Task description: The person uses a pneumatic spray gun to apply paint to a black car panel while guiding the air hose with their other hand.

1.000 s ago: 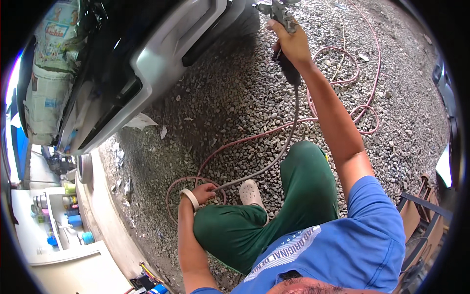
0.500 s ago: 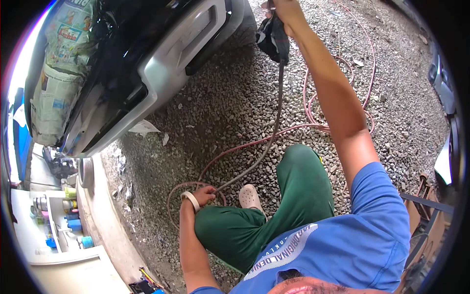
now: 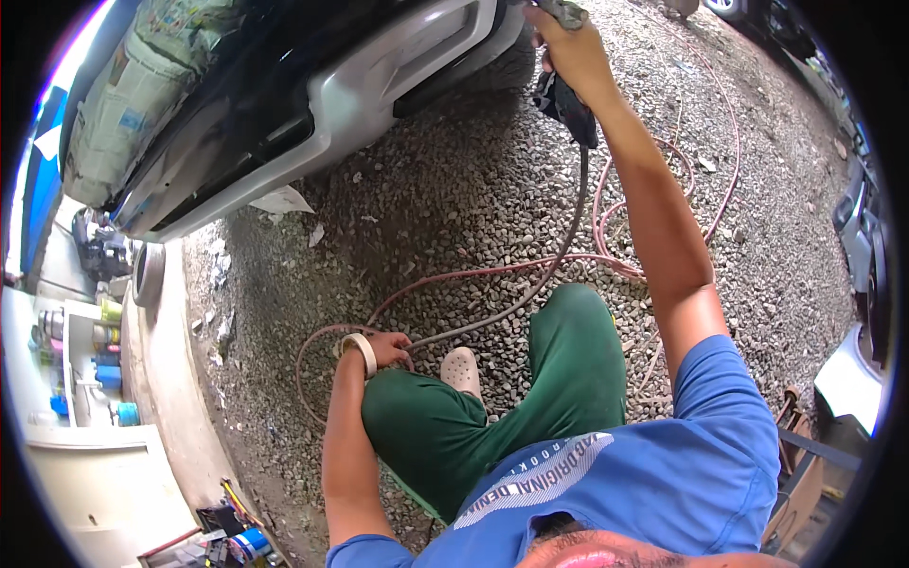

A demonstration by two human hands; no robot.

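Observation:
My right hand (image 3: 579,59) is stretched far forward, closed round a spray gun (image 3: 565,13) beside the vehicle's bumper. Black wrapping (image 3: 566,106) hangs below that hand, around the gun's lower part. A grey hose (image 3: 579,204) leaves the wrapping and curves back to my left hand (image 3: 388,348). The left fingers are closed on the hose, next to my left knee. A roll of masking tape (image 3: 362,354) sits round my left wrist like a bracelet. The black and silver bumper (image 3: 350,104) fills the upper left; the gun's front end is partly cut off by the frame edge.
Newspaper masking (image 3: 128,114) covers part of the vehicle. A pink hose (image 3: 454,276) loops over the gravel (image 3: 454,218). At the left stand a tire (image 3: 149,275) and a white shelf with containers (image 3: 90,369). Car parts (image 3: 857,379) lie at the right.
The view has shifted, and the vehicle now appears higher up. My right hand with the spray gun appears farther right, nearer the bumper's end. The left hand still holds the hose by the knee.

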